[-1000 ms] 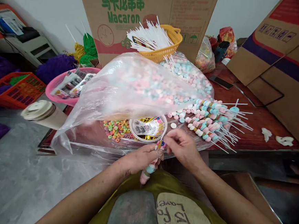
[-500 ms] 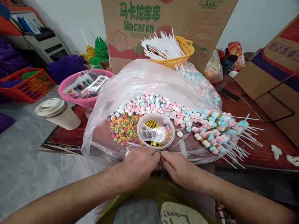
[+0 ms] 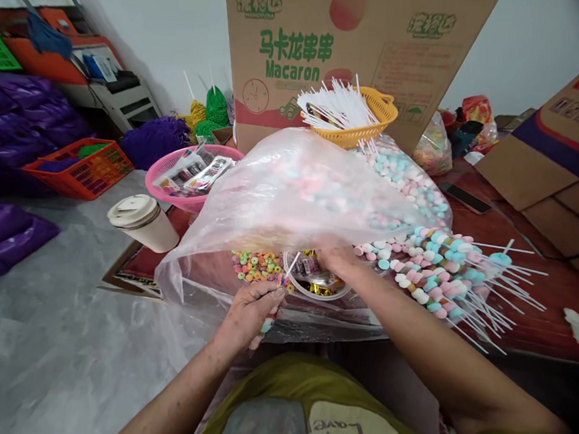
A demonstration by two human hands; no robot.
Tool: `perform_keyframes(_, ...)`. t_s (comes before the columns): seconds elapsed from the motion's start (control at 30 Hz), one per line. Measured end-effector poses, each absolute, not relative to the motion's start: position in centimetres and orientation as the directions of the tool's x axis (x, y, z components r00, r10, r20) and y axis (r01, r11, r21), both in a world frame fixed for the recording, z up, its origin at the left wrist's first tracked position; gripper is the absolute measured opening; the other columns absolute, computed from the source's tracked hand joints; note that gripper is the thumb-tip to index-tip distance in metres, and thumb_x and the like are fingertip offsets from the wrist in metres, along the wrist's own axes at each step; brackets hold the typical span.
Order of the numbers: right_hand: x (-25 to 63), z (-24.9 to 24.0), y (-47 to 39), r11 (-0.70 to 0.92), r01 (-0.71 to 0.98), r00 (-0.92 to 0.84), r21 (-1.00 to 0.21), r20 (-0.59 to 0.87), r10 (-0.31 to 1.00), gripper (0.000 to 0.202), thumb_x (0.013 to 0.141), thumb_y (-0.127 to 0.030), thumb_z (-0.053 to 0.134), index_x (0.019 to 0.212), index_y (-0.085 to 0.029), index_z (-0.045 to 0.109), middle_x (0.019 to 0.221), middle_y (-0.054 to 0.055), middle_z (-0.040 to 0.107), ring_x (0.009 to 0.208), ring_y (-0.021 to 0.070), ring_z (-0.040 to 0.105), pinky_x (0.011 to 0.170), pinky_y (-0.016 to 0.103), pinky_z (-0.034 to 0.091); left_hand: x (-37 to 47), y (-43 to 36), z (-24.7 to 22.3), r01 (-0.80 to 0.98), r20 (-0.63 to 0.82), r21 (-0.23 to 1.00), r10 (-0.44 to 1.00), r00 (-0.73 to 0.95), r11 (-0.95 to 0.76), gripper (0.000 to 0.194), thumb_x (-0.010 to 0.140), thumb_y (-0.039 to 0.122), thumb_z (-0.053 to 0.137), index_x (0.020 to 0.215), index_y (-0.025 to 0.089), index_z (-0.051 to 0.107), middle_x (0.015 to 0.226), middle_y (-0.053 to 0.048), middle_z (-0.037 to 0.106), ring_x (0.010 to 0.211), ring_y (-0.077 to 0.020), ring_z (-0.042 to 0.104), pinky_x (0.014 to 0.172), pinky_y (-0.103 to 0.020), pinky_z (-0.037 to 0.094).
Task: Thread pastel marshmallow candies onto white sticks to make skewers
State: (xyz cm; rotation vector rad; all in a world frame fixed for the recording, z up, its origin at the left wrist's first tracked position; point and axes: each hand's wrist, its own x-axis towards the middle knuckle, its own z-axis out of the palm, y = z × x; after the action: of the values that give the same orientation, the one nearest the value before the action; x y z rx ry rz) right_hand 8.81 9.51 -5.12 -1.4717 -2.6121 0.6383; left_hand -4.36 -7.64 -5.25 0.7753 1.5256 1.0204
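My left hand is closed around a candy skewer. Its white stick points up past my thumb, and pastel pieces show below my fingers. Over the clear round tub, my right hand reaches in from the right; its fingers are hidden behind the tub's contents and the plastic bag. Inside the tub lie gold twist ties and printed packets. Coloured cereal rings are just left of the tub. Pastel marshmallows spill out under the bag's raised edge.
Finished marshmallow skewers are piled on the right, sticks outward. A yellow basket of white sticks stands behind the bag. To the left are a pink basket of packets and a lidded cup. A phone lies on the red table.
My hands, together at the table edge before, have parted. The left now shows the skewer upright, and the right has moved forward to the tub. The bag's edge hangs lower over the sweets.
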Motion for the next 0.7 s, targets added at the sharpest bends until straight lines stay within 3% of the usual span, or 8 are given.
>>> perform_keyframes(0.1, 11.2, -3.6, 7.6, 0.522, 0.734, -0.589, -0.434, -0.026, 0.807, 0.018, 0.09, -0.019, 0.044, 0.095, -0.014, 0.06, 0.103, 0.009, 0.061, 0.096, 0.0185, 0.055, 0.085, 0.032, 0.043, -3.7, -7.5, -5.3, -0.181, -0.412, 0.904, 0.902, -0.127, 0.387, 0.035, 0.07, 0.049, 0.059, 0.075, 0.015, 0.06, 0.056, 0.003, 0.053, 0.028, -0.0043, 0.034, 0.022, -0.016, 0.023)
perform_keyframes(0.2, 14.3, -2.5, 4.2, 0.551, 0.658, -0.625, -0.514, 0.036, 0.78, 0.024, 0.093, -0.022, 0.034, 0.096, -0.015, 0.057, 0.08, 0.004, 0.062, 0.073, 0.013, 0.057, 0.068, 0.025, 0.045, -2.4, -6.9, -5.4, -0.246, -0.398, 0.894, 0.916, -0.05, 0.375, 0.035, 0.07, 0.048, 0.06, 0.079, 0.015, 0.061, 0.059, 0.002, 0.055, 0.029, -0.0036, 0.035, 0.021, -0.015, 0.024)
perform_keyframes(0.27, 16.0, -2.3, 1.7, 0.534, 0.542, -0.632, -0.649, 0.105, 0.768, 0.025, 0.093, -0.023, 0.034, 0.096, -0.016, 0.057, 0.067, 0.0, 0.058, 0.059, 0.0104, 0.052, 0.057, 0.021, 0.043, -1.2, -6.4, -5.2, -0.265, -0.408, 0.883, 0.913, -0.021, 0.388, 0.032, 0.069, 0.046, 0.061, 0.079, 0.015, 0.061, 0.061, 0.001, 0.055, 0.033, -0.0045, 0.04, 0.022, -0.014, 0.024)
perform_keyframes(0.33, 17.1, -2.4, -0.4, 0.514, 0.377, -0.619, -0.77, 0.204, 0.759, 0.024, 0.091, -0.022, 0.037, 0.098, -0.017, 0.06, 0.067, -0.001, 0.056, 0.058, 0.0097, 0.051, 0.056, 0.021, 0.042, 0.2, -5.9, -4.9, -0.261, -0.426, 0.875, 0.905, -0.014, 0.408, 0.028, 0.068, 0.043, 0.06, 0.075, 0.015, 0.059, 0.06, 0.002, 0.054, 0.036, -0.0054, 0.043, 0.023, -0.013, 0.023)
perform_keyframes(0.4, 17.5, -2.5, -1.9, 0.51, 0.281, -0.6, -0.813, 0.266, 0.754, 0.027, 0.089, -0.02, 0.039, 0.104, -0.018, 0.061, 0.072, 0.001, 0.058, 0.063, 0.0108, 0.053, 0.06, 0.022, 0.044, 1.6, -5.5, -4.3, -0.22, -0.437, 0.879, 0.899, -0.015, 0.423, 0.024, 0.069, 0.039, 0.057, 0.074, 0.016, 0.057, 0.056, 0.003, 0.051, 0.034, -0.005, 0.04, 0.024, -0.013, 0.021)
perform_keyframes(0.57, 17.6, -3.2, -2.6, 0.429, 0.322, -0.512, -0.844, 0.226, 0.829, 0.04, 0.089, -0.021, 0.036, 0.127, -0.016, 0.049, 0.082, 0.006, 0.065, 0.075, 0.0157, 0.059, 0.07, 0.028, 0.048, 3.7, -5.4, -3.2, -0.015, -0.373, 0.927, 0.927, 0.037, 0.374, 0.021, 0.076, 0.035, 0.047, 0.073, 0.016, 0.054, 0.055, 0.005, 0.045, 0.035, -0.0041, 0.034, 0.028, -0.014, 0.023)
perform_keyframes(0.7, 18.1, -4.5, -2.4, 0.374, 0.417, -0.481, -0.828, 0.148, 0.864, 0.051, 0.088, -0.022, 0.037, 0.138, -0.013, 0.031, 0.077, 0.006, 0.066, 0.066, 0.0169, 0.059, 0.064, 0.029, 0.048, 4.0, -5.7, -3.2, 0.101, -0.285, 0.957, 0.94, 0.188, 0.27, 0.033, 0.081, 0.046, 0.046, 0.066, 0.016, 0.047, 0.062, 0.005, 0.043, 0.037, -0.003, 0.036, 0.029, -0.016, 0.027)
